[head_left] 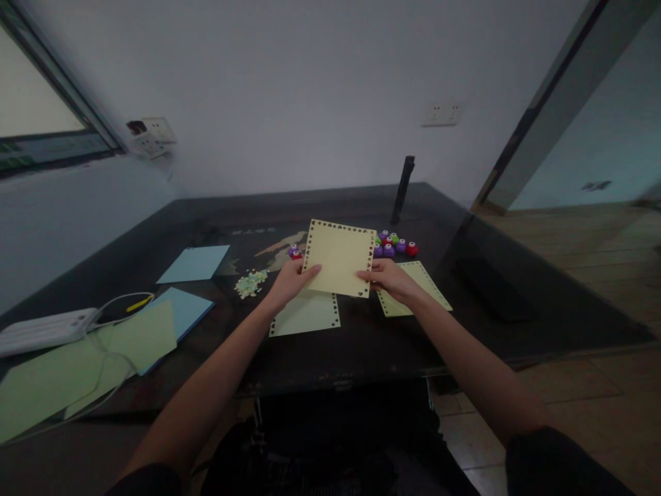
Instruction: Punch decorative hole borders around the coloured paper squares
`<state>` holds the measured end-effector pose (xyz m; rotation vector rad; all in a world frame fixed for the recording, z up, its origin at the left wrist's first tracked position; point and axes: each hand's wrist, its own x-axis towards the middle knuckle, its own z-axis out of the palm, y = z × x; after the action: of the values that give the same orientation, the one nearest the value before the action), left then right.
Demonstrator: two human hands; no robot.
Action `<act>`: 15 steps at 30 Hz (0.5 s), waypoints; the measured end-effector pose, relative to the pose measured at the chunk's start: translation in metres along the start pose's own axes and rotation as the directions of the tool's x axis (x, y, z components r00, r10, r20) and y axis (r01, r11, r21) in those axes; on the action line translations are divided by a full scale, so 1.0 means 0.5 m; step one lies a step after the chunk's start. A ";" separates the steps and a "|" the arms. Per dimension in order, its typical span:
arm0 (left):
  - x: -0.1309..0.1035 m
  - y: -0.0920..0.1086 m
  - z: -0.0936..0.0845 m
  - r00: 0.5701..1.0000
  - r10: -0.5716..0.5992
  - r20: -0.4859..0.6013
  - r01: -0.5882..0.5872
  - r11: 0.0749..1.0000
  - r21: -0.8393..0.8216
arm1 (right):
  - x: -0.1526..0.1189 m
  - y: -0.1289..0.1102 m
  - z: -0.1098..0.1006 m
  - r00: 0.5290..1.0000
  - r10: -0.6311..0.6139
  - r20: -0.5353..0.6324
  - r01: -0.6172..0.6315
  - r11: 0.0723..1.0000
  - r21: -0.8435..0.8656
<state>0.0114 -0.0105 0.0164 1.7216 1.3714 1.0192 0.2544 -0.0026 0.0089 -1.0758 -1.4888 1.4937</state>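
Observation:
A pale yellow sheet of paper [339, 253], with small shapes punched along its edges, is raised above the table between my hands. My left hand [292, 281] pinches its lower left edge, thumb on the front. At the lower right edge, my right hand [390, 277] grips it the same way. Below it lies a pale green punched sheet [307, 317], partly covered. Another yellow punched sheet [421, 286] rests under my right wrist. Behind the raised paper sit several small round craft punches [390, 244] in purple, red and green, some of them hidden.
A pile of punched-out paper bits [250, 283] lies left of my hands. Farther left are a blue sheet [195, 264], green paper [98, 362], a white power strip [46, 331] with a cable, and a yellow pen [139, 303]. A black upright post [403, 189] stands at the back.

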 end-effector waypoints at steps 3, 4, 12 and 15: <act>-0.002 -0.015 0.003 1.000 0.011 -0.001 -0.011 0.999 -0.035 | -0.001 0.000 0.003 1.000 -0.002 0.031 0.004 0.999 -0.042; -0.002 -0.018 0.004 1.000 0.016 0.001 -0.016 0.999 -0.039 | -0.002 0.000 0.004 0.999 0.000 0.032 0.002 0.999 -0.051; -0.008 -0.012 0.013 0.997 0.046 0.056 -0.044 0.998 -0.040 | -0.006 0.004 0.003 0.999 0.040 0.032 -0.037 0.996 -0.086; -0.005 -0.013 0.008 0.999 0.052 0.012 -0.052 0.999 -0.001 | -0.003 0.011 -0.001 0.999 0.035 0.026 -0.032 0.995 -0.094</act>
<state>0.0118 -0.0119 0.0088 1.7682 1.3251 1.0355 0.2558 -0.0041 0.0036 -1.1445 -1.5803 1.4795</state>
